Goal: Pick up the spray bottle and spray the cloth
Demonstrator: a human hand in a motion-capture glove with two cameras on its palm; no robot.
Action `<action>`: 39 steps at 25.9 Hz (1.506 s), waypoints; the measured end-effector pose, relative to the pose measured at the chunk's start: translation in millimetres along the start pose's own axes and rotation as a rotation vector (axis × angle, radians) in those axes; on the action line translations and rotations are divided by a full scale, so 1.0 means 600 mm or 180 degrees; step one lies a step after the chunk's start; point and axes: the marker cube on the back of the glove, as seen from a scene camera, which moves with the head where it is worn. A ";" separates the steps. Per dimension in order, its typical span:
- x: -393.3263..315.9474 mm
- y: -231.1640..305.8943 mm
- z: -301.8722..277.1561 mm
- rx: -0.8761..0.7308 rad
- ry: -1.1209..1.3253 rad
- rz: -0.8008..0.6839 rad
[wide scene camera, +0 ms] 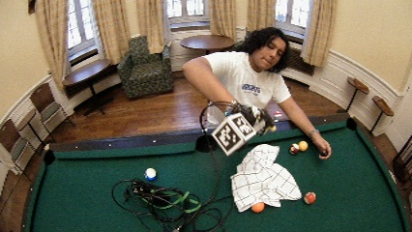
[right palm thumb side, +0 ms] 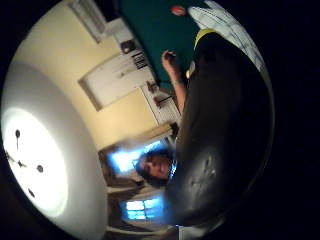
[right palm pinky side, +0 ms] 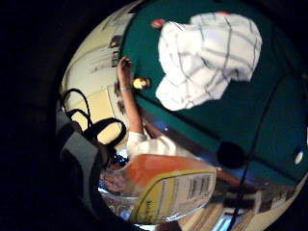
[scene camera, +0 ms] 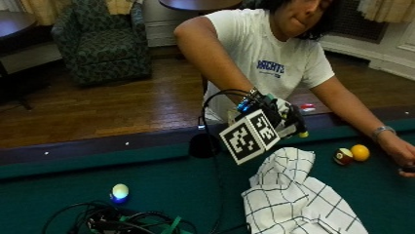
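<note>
Fingers of your gloved right hand (scene camera: pixel 285 119) curl round one spray bottle (right palm pinky side: pixel 166 187), held above the counter (wide scene camera: pixel 360 193) just over one white checked cloth (scene camera: pixel 295 195). Bottle: clear plastic, orange liquid, yellow-and-white barcode label. Five balls lie around the cloth: two (scene camera: pixel 350 154) beside your bare hand (scene camera: pixel 402 156), two at its near edge, one blue-white (scene camera: pixel 120 191) well apart.

White T-shirt (scene camera: pixel 259 53) (blue chest lettering), black-gloved right hand (scene camera: pixel 285 119), wrist bracelet (scene camera: pixel 383 130)
</note>
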 end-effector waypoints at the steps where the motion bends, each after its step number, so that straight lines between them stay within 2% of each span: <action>1: 0.014 -0.009 0.012 -0.0053 -0.0005 0.0195; 6: 0.082 -0.046 0.054 -0.0162 0.0021 0.0945; 14: 0.176 -0.065 0.094 -0.0471 0.0081 0.1732; 18: 0.202 -0.063 0.103 -0.0603 0.0094 0.1997; 24: 0.207 -0.061 0.103 -0.0662 0.0047 0.2120; 28: 0.202 -0.060 0.101 -0.0669 0.0004 0.2086; 31: 0.185 -0.063 0.097 -0.0587 -0.0031 0.1867; 39: 0.088 -0.082 0.086 0.0027 0.0028 0.0484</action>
